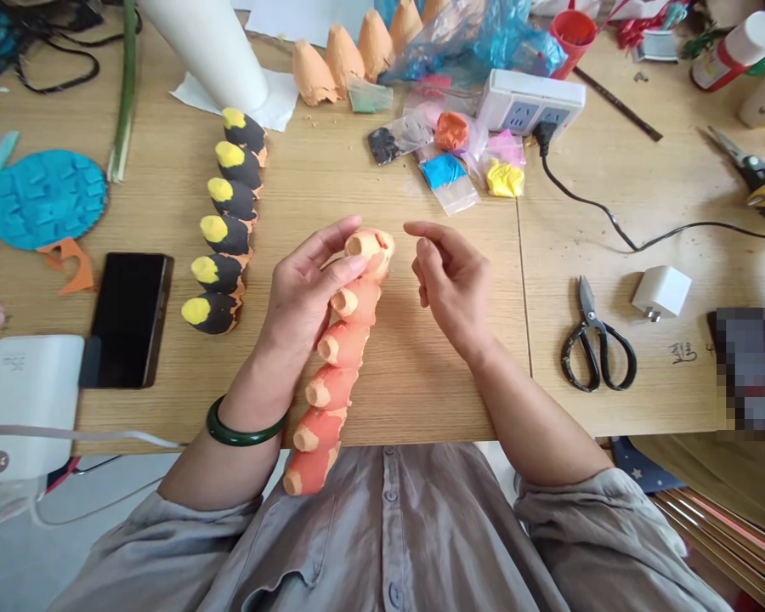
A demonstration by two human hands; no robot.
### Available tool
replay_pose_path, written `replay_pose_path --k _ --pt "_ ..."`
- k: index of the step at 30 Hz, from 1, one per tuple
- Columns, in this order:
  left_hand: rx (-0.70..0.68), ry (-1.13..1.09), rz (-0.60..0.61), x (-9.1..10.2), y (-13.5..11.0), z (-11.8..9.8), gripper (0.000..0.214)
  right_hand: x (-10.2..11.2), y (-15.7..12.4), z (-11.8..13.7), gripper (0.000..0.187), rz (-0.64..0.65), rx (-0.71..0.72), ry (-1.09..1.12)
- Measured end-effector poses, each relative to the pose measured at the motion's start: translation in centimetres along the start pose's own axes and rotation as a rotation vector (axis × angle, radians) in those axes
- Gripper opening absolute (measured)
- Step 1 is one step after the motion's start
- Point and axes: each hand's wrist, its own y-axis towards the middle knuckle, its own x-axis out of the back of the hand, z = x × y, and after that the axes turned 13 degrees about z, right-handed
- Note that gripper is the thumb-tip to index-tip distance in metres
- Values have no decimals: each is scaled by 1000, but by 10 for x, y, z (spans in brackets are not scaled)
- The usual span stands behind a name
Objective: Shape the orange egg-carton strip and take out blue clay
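My left hand (309, 289), with a dark green bangle (246, 422) on its wrist, grips the upper end of a long orange-painted egg-carton strip (348, 365). The strip's row of cone-shaped cups has pale, blunt tips and runs down toward my lap. My right hand (452, 285) hovers just right of the strip's top, fingers loosely curled and holding nothing. Left of my hands, a second cup strip (228, 225), painted black with yellow tips, lies on the wooden table (433, 399).
Packets of coloured clay (452, 161) lie by a white power strip (529, 106) at the back, near unpainted egg-carton cups (357, 51). Black-handled scissors (596, 340) and a white charger (661, 293) lie to the right. A phone (127, 319) and a blue textured disc (44, 200) lie to the left.
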Motion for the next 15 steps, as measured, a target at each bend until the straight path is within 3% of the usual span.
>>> replay_pose_path --k 6,10,15 --pt "53 -36 34 -6 -1 -6 39 5 12 13 61 291 -304 469" --pt "45 -70 79 -6 1 -2 31 3 11 17 66 360 -317 548" --pt "148 -173 161 0 6 5 52 -8 4 19 67 411 -334 597"
